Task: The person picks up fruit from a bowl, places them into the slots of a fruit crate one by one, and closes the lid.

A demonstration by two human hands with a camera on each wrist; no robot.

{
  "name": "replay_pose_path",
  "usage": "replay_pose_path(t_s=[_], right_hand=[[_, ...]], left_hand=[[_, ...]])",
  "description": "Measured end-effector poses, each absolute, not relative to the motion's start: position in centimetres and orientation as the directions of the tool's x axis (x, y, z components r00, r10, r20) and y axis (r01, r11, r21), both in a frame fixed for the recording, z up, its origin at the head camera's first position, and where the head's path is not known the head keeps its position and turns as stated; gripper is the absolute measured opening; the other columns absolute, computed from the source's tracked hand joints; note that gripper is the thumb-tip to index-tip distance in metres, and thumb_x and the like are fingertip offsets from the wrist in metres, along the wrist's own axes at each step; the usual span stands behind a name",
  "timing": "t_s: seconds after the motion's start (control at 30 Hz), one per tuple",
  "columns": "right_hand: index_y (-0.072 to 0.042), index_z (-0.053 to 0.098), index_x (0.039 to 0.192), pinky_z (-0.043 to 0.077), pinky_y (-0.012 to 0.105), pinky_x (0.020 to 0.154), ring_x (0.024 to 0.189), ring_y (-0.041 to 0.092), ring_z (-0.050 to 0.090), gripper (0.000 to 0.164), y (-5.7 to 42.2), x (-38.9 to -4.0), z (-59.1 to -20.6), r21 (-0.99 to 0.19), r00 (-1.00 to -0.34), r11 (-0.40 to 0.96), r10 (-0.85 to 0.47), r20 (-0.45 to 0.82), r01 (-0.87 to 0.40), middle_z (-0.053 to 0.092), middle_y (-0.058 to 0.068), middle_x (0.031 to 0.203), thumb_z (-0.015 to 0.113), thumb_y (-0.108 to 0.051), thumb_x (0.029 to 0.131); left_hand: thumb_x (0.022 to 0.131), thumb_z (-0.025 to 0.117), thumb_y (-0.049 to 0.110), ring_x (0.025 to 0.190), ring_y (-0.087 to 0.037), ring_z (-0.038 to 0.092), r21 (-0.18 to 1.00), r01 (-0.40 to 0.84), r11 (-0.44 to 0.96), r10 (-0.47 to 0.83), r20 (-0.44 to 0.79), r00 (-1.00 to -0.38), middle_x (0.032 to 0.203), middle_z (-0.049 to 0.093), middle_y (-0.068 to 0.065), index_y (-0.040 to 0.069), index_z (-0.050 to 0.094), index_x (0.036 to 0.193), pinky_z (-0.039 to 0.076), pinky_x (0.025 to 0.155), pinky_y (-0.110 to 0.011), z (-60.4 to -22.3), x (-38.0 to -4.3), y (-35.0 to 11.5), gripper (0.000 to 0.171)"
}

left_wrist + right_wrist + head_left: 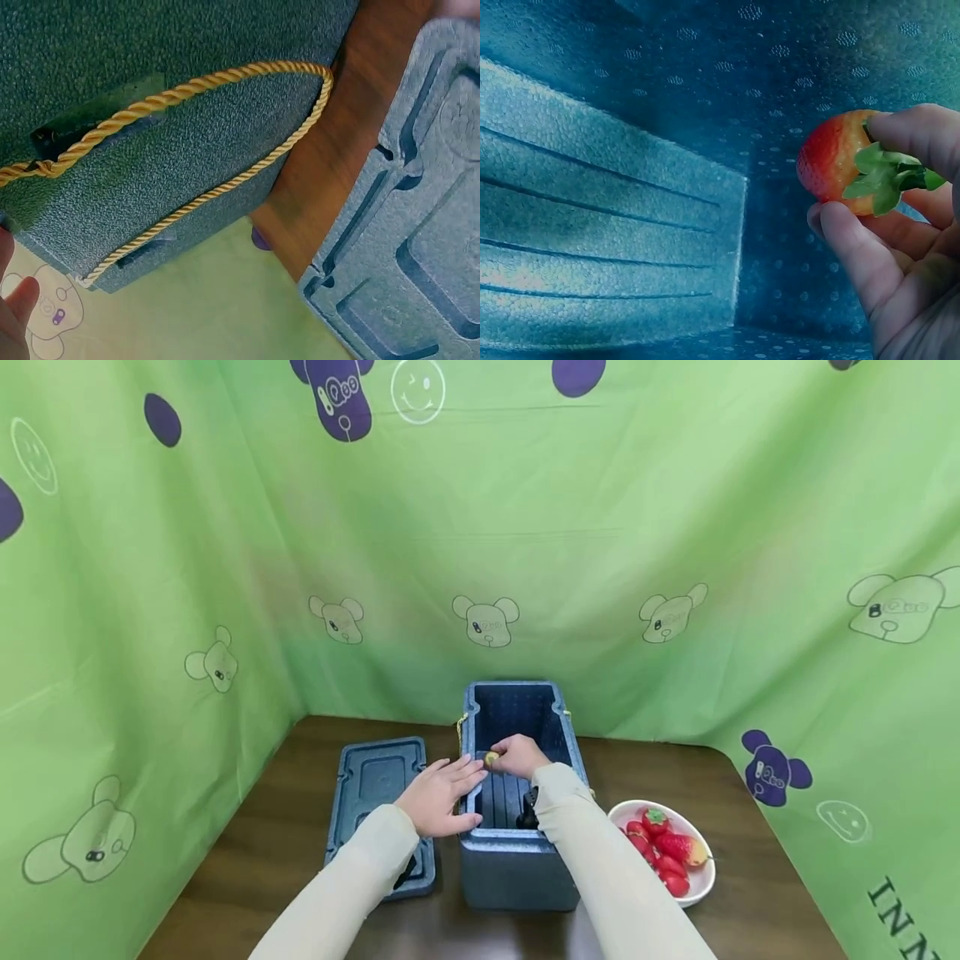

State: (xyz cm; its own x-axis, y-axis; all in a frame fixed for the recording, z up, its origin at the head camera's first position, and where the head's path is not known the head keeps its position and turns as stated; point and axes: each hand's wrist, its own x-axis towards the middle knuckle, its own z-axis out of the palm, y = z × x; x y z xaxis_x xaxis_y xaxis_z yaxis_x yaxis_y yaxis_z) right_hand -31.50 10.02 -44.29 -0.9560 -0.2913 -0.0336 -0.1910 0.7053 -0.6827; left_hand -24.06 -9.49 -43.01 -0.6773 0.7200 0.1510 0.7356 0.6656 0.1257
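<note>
A dark blue foam box [517,877] stands uncovered on the table. Inside it, my right hand [521,756] pinches a strawberry [829,154] between thumb and fingers. The berry is red fading to orange, with green leaves, and hangs above the ridged floor in the right wrist view. My left hand [442,797] lies on the box's left rim with its fingers extended. The left wrist view catches only a bit of that hand, beside the box's outer wall and its yellow rope handle [202,84].
A blue foam lid [382,777] lies on the wooden table [247,860] left of the box. To the right sits a white bowl [703,893] holding several red strawberries [671,847]. A green printed curtain [562,568] hangs behind and along both sides.
</note>
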Motion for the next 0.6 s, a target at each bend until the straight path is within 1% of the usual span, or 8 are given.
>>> replay_pose_path(t_s=[0.07, 0.2, 0.43, 0.53, 0.6], right_hand=[[0.005, 0.072, 0.099, 0.053, 0.031, 0.07, 0.075, 0.016, 0.064, 0.026, 9.8, -31.8, -44.0, -0.682, -0.957, 0.703, -0.29, -0.013, -0.203, 0.072, 0.013, 0.091, 0.067, -0.012, 0.081], [0.004, 0.073, 0.097, 0.052, 0.028, 0.061, 0.067, 0.012, 0.061, 0.025, 9.8, -31.6, -44.4, -0.696, -0.955, 0.689, -0.295, -0.017, -0.2, 0.071, 0.01, 0.084, 0.063, -0.014, 0.083], [0.002, 0.072, 0.094, 0.045, 0.023, 0.051, 0.052, 0.009, 0.053, 0.02, 10.1, -32.0, -45.5, -0.713, -0.952, 0.674, -0.305, -0.033, -0.192, 0.065, 0.002, 0.069, 0.064, -0.011, 0.081], [0.002, 0.072, 0.094, 0.044, 0.022, 0.049, 0.051, 0.008, 0.052, 0.02, 10.3, -32.2, -45.7, -0.706, -0.947, 0.678, -0.32, -0.03, -0.206, 0.064, 0.0, 0.068, 0.065, -0.012, 0.081], [0.003, 0.072, 0.096, 0.045, 0.024, 0.05, 0.051, 0.011, 0.053, 0.022, 10.2, -32.3, -45.5, -0.698, -0.945, 0.685, -0.326, -0.036, -0.21, 0.065, 0.003, 0.07, 0.065, -0.012, 0.081]], left_hand=[[0.09, 0.05, 0.044, 0.138, -0.023, 0.036, 0.114, 0.737, 0.666, 0.719, 0.165, -0.675, 0.146, 0.045, -0.006, 0.005, 0.048, 0.141, 0.03, 0.109, -0.047, -42.7, -24.4, -9.5, 0.064], [0.091, 0.049, 0.045, 0.136, -0.023, 0.038, 0.083, 0.748, 0.658, 0.73, 0.171, -0.661, 0.145, 0.046, -0.007, 0.005, 0.049, 0.14, 0.032, 0.108, -0.047, -42.9, -24.4, -9.6, 0.063], [0.091, 0.049, 0.046, 0.136, -0.022, 0.038, 0.083, 0.75, 0.656, 0.729, 0.189, -0.658, 0.144, 0.047, -0.006, 0.005, 0.05, 0.139, 0.032, 0.108, -0.046, -43.3, -24.4, -9.3, 0.063], [0.09, 0.05, 0.045, 0.136, -0.022, 0.039, 0.09, 0.752, 0.652, 0.729, 0.195, -0.656, 0.144, 0.048, -0.007, 0.005, 0.051, 0.139, 0.032, 0.108, -0.046, -43.4, -24.5, -9.3, 0.062], [0.09, 0.05, 0.045, 0.136, -0.023, 0.039, 0.098, 0.753, 0.65, 0.729, 0.198, -0.655, 0.144, 0.047, -0.007, 0.005, 0.05, 0.139, 0.033, 0.108, -0.047, -43.3, -24.5, -9.4, 0.063]])
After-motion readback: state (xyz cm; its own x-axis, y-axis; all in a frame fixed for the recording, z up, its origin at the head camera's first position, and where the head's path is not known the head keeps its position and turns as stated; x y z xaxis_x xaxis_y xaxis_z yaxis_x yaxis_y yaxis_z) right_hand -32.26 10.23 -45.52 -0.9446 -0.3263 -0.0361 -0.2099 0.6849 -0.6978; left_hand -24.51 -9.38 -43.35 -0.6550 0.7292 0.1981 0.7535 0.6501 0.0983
